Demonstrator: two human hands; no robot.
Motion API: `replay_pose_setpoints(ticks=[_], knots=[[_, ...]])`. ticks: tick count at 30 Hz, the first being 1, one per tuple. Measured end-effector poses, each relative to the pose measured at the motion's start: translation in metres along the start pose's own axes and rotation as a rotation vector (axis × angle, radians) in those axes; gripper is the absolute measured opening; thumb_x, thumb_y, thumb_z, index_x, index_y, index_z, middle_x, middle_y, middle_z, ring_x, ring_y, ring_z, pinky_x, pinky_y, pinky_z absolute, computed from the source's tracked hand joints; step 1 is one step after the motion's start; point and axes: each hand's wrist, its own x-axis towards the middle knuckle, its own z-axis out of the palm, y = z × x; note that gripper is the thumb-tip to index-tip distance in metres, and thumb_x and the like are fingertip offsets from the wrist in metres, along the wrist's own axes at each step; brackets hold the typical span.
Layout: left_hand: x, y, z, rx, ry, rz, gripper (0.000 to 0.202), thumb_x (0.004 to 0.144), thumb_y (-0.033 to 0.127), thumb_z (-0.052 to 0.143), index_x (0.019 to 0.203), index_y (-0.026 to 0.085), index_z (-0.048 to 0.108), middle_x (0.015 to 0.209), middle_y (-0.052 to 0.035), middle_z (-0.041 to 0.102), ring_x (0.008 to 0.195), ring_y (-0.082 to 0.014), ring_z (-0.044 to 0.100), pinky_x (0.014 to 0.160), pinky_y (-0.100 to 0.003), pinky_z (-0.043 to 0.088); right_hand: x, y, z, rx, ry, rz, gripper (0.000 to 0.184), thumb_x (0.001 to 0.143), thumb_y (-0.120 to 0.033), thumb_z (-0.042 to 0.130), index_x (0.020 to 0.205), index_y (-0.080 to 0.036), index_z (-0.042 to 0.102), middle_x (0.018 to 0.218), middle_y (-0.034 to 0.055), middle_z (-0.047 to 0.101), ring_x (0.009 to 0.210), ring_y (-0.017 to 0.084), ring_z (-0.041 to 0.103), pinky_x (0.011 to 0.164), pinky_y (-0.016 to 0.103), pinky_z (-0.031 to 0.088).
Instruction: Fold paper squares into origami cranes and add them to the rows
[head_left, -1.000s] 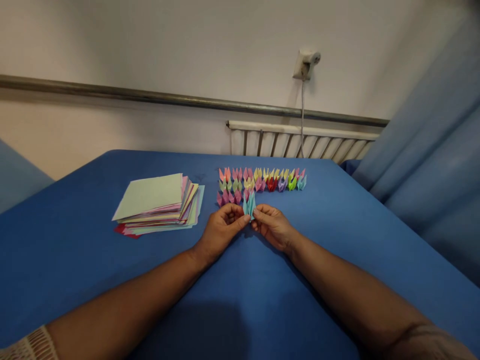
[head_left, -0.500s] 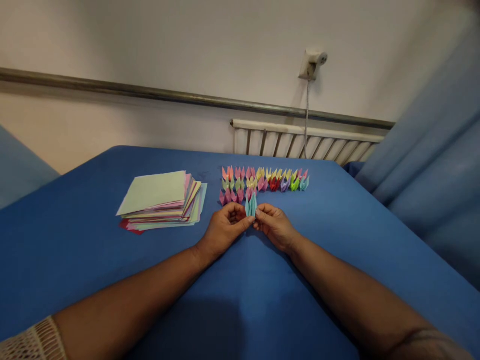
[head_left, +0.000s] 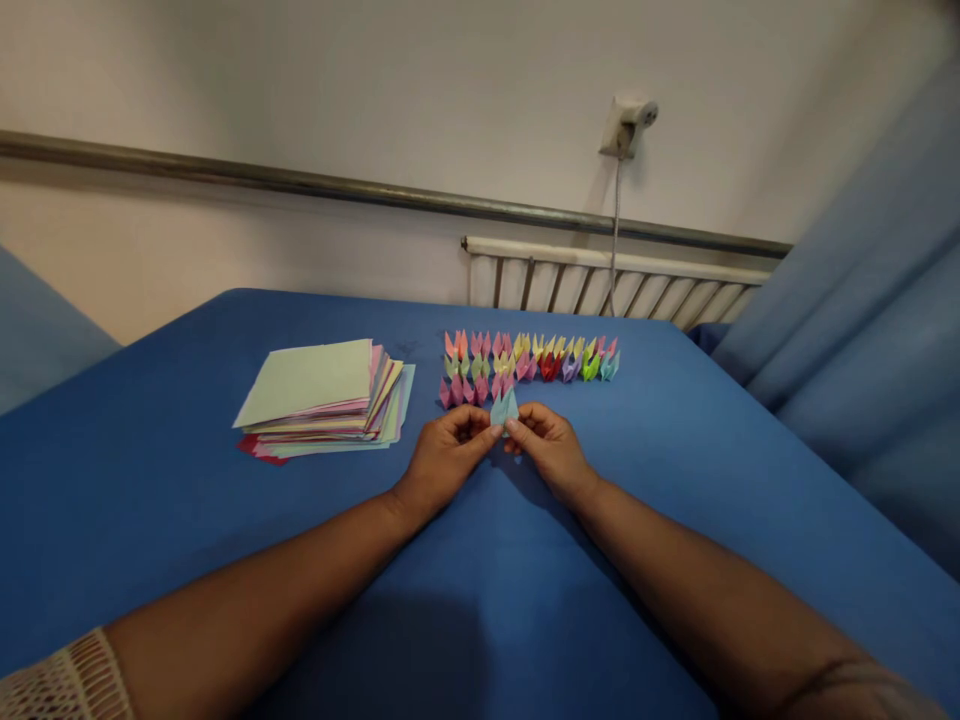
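A small light-blue folded paper piece (head_left: 504,408) stands between my two hands at the middle of the blue table (head_left: 150,520). My left hand (head_left: 447,455) pinches its left side with thumb and forefinger. My right hand (head_left: 550,447) pinches its right side the same way. Just beyond my fingers lie rows of small folded paper pieces (head_left: 529,362) in pink, yellow, red, purple, green and blue. A stack of coloured square paper sheets (head_left: 324,399) lies to the left of my left hand, with a pale green sheet on top.
A wall with a metal rail (head_left: 300,185) runs behind the table. A white radiator (head_left: 600,282) and a wall socket with a cord (head_left: 624,122) are at the back right. Blue curtain fabric (head_left: 862,300) hangs at the right.
The light-blue piece looked taller and narrower before; now it is lower and wider between my fingers. Both hands stay in the same spot.
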Motion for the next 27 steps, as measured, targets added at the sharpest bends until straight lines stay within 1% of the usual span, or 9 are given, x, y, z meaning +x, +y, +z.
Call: replay_pose_setpoints(ticks=[3, 5, 7, 9, 10, 13, 18, 21, 27], knots=[[0.0022, -0.0008, 0.0004, -0.071, 0.047, -0.056, 0.023, 0.068, 0.032, 0.074, 0.076, 0.016, 0.058, 0.069, 0.0038, 0.056, 0.065, -0.0094, 0.053, 0.064, -0.022, 0.042, 0.0005, -0.0003, 0.0007, -0.032, 0.048, -0.022, 0.025, 0.074, -0.042, 0.069, 0.075, -0.019, 0.060, 0.062, -0.0033, 0.060, 0.055, 0.009, 0.055, 0.056, 0.023, 0.043], [0.0031, 0.0002, 0.0012, -0.128, 0.073, -0.082, 0.027, 0.064, 0.030, 0.076, 0.080, 0.016, 0.059, 0.073, 0.0026, 0.058, 0.070, -0.0104, 0.055, 0.068, -0.023, 0.044, 0.0005, -0.0006, 0.0009, -0.043, 0.054, -0.037, 0.024, 0.074, -0.042, 0.069, 0.076, -0.019, 0.061, 0.063, -0.0032, 0.060, 0.055, 0.010, 0.056, 0.057, 0.024, 0.044], [0.0032, 0.0022, 0.0021, -0.200, 0.048, -0.115, 0.031, 0.063, 0.029, 0.077, 0.086, 0.016, 0.061, 0.079, 0.0008, 0.061, 0.074, -0.0115, 0.057, 0.071, -0.024, 0.045, 0.0002, -0.0011, 0.0007, -0.055, 0.045, -0.048, 0.024, 0.075, -0.042, 0.068, 0.076, -0.019, 0.061, 0.062, -0.0032, 0.060, 0.055, 0.010, 0.055, 0.058, 0.024, 0.045], [0.0027, 0.0044, 0.0027, -0.253, -0.002, -0.152, 0.032, 0.064, 0.030, 0.076, 0.089, 0.016, 0.062, 0.078, 0.0006, 0.061, 0.071, -0.0110, 0.056, 0.068, -0.024, 0.045, -0.0004, -0.0016, 0.0004, -0.061, 0.042, -0.057, 0.024, 0.075, -0.042, 0.067, 0.076, -0.019, 0.062, 0.063, -0.0031, 0.060, 0.055, 0.010, 0.055, 0.058, 0.025, 0.046], [0.0025, 0.0052, 0.0027, -0.261, -0.017, -0.166, 0.029, 0.064, 0.029, 0.076, 0.086, 0.016, 0.062, 0.074, 0.0015, 0.060, 0.066, -0.0099, 0.055, 0.065, -0.023, 0.044, -0.0007, -0.0019, 0.0003, -0.064, 0.042, -0.060, 0.023, 0.075, -0.042, 0.067, 0.076, -0.020, 0.062, 0.063, -0.0031, 0.061, 0.055, 0.010, 0.055, 0.058, 0.025, 0.046], [0.0020, 0.0063, 0.0021, -0.262, 0.005, -0.167, 0.023, 0.064, 0.028, 0.077, 0.075, 0.015, 0.060, 0.064, 0.0044, 0.055, 0.058, -0.0069, 0.049, 0.058, -0.020, 0.040, -0.0019, -0.0024, 0.0009, -0.053, 0.034, -0.060, 0.023, 0.075, -0.041, 0.068, 0.076, -0.020, 0.062, 0.062, -0.0033, 0.061, 0.055, 0.010, 0.055, 0.057, 0.024, 0.046], [0.0016, 0.0063, 0.0011, -0.260, 0.001, -0.193, 0.023, 0.065, 0.028, 0.077, 0.073, 0.015, 0.060, 0.061, 0.0041, 0.056, 0.056, -0.0070, 0.050, 0.056, -0.020, 0.040, -0.0019, -0.0015, 0.0005, 0.025, 0.004, 0.029, 0.026, 0.069, -0.040, 0.075, 0.075, -0.019, 0.061, 0.062, -0.0023, 0.064, 0.055, 0.010, 0.058, 0.055, 0.023, 0.044], [0.0012, 0.0060, 0.0012, -0.264, -0.026, -0.224, 0.023, 0.067, 0.031, 0.076, 0.075, 0.014, 0.062, 0.062, 0.0025, 0.059, 0.057, -0.0085, 0.054, 0.057, -0.021, 0.042, -0.0011, 0.0008, -0.0019, 0.079, -0.014, 0.088, 0.024, 0.070, -0.039, 0.074, 0.074, -0.018, 0.062, 0.061, -0.0018, 0.065, 0.053, 0.009, 0.057, 0.054, 0.022, 0.042], [0.0026, 0.0031, 0.0001, -0.285, -0.065, -0.249, 0.025, 0.072, 0.035, 0.072, 0.080, 0.013, 0.065, 0.067, -0.0023, 0.064, 0.060, -0.0103, 0.057, 0.060, -0.023, 0.045, -0.0010, 0.0025, -0.0036, 0.171, -0.040, 0.120, 0.024, 0.071, -0.038, 0.073, 0.076, -0.018, 0.062, 0.065, -0.0012, 0.067, 0.053, 0.009, 0.055, 0.055, 0.023, 0.043]])
